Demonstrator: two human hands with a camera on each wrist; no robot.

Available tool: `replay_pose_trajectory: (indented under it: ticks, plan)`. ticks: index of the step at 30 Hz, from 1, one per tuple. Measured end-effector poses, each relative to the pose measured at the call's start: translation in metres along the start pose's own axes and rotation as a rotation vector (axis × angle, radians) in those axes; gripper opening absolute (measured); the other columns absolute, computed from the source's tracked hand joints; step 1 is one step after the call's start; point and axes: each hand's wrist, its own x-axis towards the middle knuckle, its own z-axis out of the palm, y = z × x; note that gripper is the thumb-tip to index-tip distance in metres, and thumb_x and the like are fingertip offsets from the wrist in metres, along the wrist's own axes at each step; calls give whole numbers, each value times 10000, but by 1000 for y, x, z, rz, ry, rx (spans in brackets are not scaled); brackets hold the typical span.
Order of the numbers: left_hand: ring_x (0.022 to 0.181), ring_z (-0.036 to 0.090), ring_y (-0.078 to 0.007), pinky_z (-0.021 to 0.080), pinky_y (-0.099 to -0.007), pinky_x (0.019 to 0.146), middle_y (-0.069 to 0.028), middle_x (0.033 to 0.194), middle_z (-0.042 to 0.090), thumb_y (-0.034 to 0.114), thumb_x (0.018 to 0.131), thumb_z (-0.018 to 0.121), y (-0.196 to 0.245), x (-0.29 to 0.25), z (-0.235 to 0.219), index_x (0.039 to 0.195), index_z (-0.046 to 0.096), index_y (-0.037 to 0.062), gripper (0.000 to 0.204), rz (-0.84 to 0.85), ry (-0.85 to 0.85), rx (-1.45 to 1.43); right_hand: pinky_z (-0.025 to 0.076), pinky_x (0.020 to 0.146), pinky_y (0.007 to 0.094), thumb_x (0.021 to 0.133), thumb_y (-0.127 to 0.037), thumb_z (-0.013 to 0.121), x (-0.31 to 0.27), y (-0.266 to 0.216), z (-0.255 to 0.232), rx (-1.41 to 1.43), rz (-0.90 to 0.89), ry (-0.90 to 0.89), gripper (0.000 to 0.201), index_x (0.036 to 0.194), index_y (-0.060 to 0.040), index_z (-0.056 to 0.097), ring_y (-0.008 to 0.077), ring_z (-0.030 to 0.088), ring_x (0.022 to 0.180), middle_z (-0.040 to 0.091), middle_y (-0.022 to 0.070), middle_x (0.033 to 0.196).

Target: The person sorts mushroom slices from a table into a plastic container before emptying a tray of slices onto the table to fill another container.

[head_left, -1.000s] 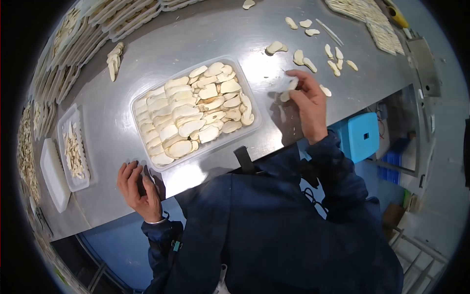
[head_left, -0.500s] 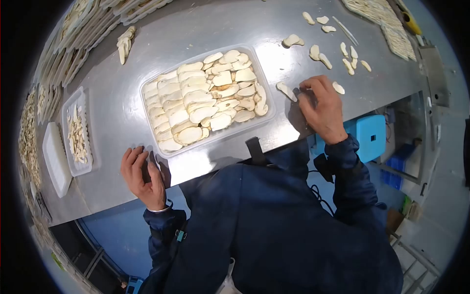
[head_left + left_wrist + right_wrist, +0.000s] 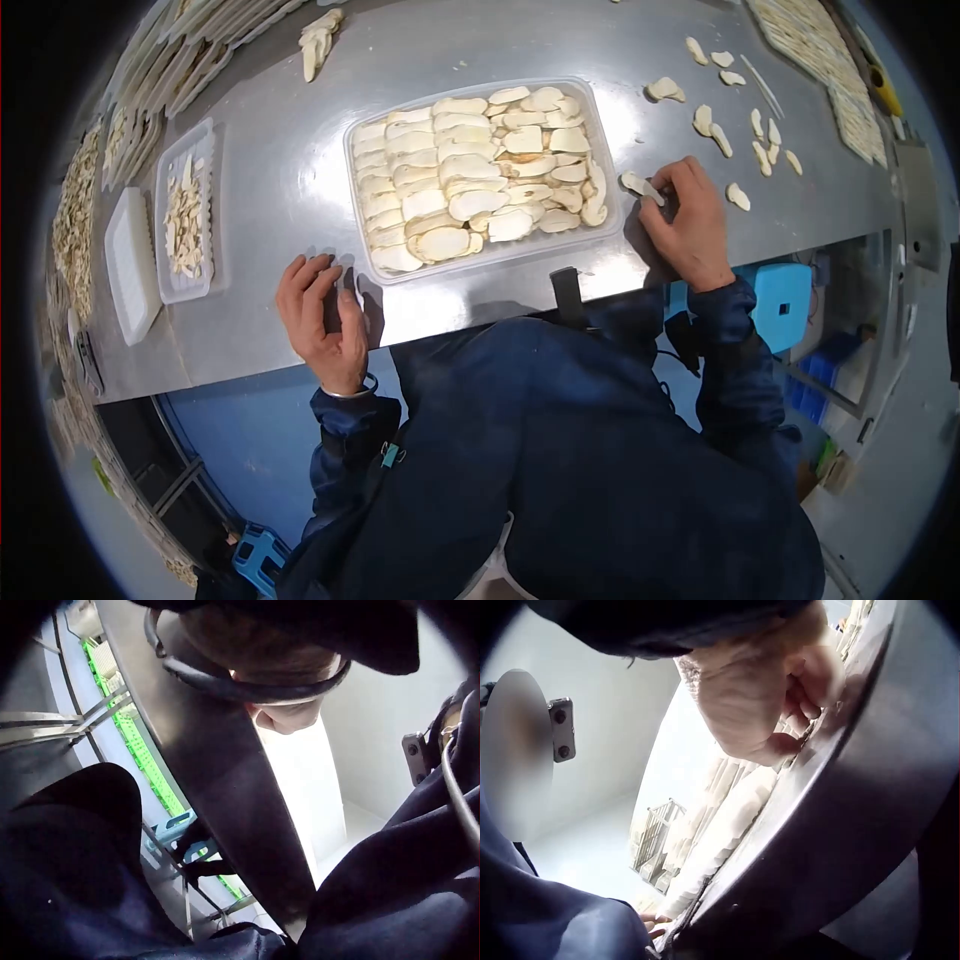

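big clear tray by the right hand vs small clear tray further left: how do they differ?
The large clear plastic tray is packed with broad pale slices laid in overlapping rows; the small clear plastic tray holds thinner, loose, jumbled strips. The large one sits between the two hands, with the right hand near its end; the small one lies beyond the left hand. Both rest on the grey metal table.
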Motion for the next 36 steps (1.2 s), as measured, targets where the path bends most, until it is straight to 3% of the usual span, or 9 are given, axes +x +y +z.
replay_pose_trajectory:
  ticks: [2, 7, 10, 30, 34, 36]
  plan:
    - [1226, 536, -376, 432, -454, 1021, -138, 1168, 660, 13, 828, 609, -1, 0, -1, 1052, 685, 0, 237, 11, -2, 25, 460, 717, 413, 753, -92, 680, 4, -7, -5, 95, 37, -27, 192, 898, -22, 576, 330, 573, 806, 553, 133, 857]
    - [1225, 535, -375, 438, -455, 1013, -137, 1164, 660, 21, 826, 611, -2, 0, 0, 1052, 687, 3, 239, 12, 2, 6, 437, 704, 408, 740, -62, 670, 19, -61, 4, 225, -381, 18, 189, 886, -17, 559, 327, 562, 806, 547, 137, 857]
    - [1227, 534, -377, 439, -456, 1012, -137, 1163, 660, 28, 824, 612, -3, 0, 1, 1052, 688, 6, 241, 4, 11, 5, 425, 717, 405, 739, -58, 676, 25, -89, 22, 259, -505, -23, 203, 894, -18, 551, 318, 551, 816, 535, 133, 863]
    - [1243, 536, -364, 421, -458, 1046, -141, 1180, 664, 24, 845, 585, -2, -1, 1, 1064, 686, -12, 244, -14, -2, 16, 421, 760, 400, 724, -65, 680, 30, -99, 53, 160, -548, -88, 240, 908, -25, 530, 288, 532, 851, 503, 121, 896]
    - [1251, 534, -360, 402, -457, 1067, -151, 1199, 659, 2, 866, 563, 0, -1, 0, 1075, 680, -20, 241, -10, -9, -2, 425, 767, 394, 724, -71, 693, 32, -97, 37, 185, -509, -16, 260, 938, -33, 551, 295, 554, 884, 535, 125, 928]
    - [1228, 544, -386, 416, -472, 1048, -148, 1178, 668, -14, 824, 593, -4, -2, 1, 1056, 682, 0, 249, 4, 9, 7, 428, 767, 393, 727, -69, 696, 34, -83, 21, 140, -456, 72, 263, 954, -41, 566, 299, 570, 894, 560, 119, 941]
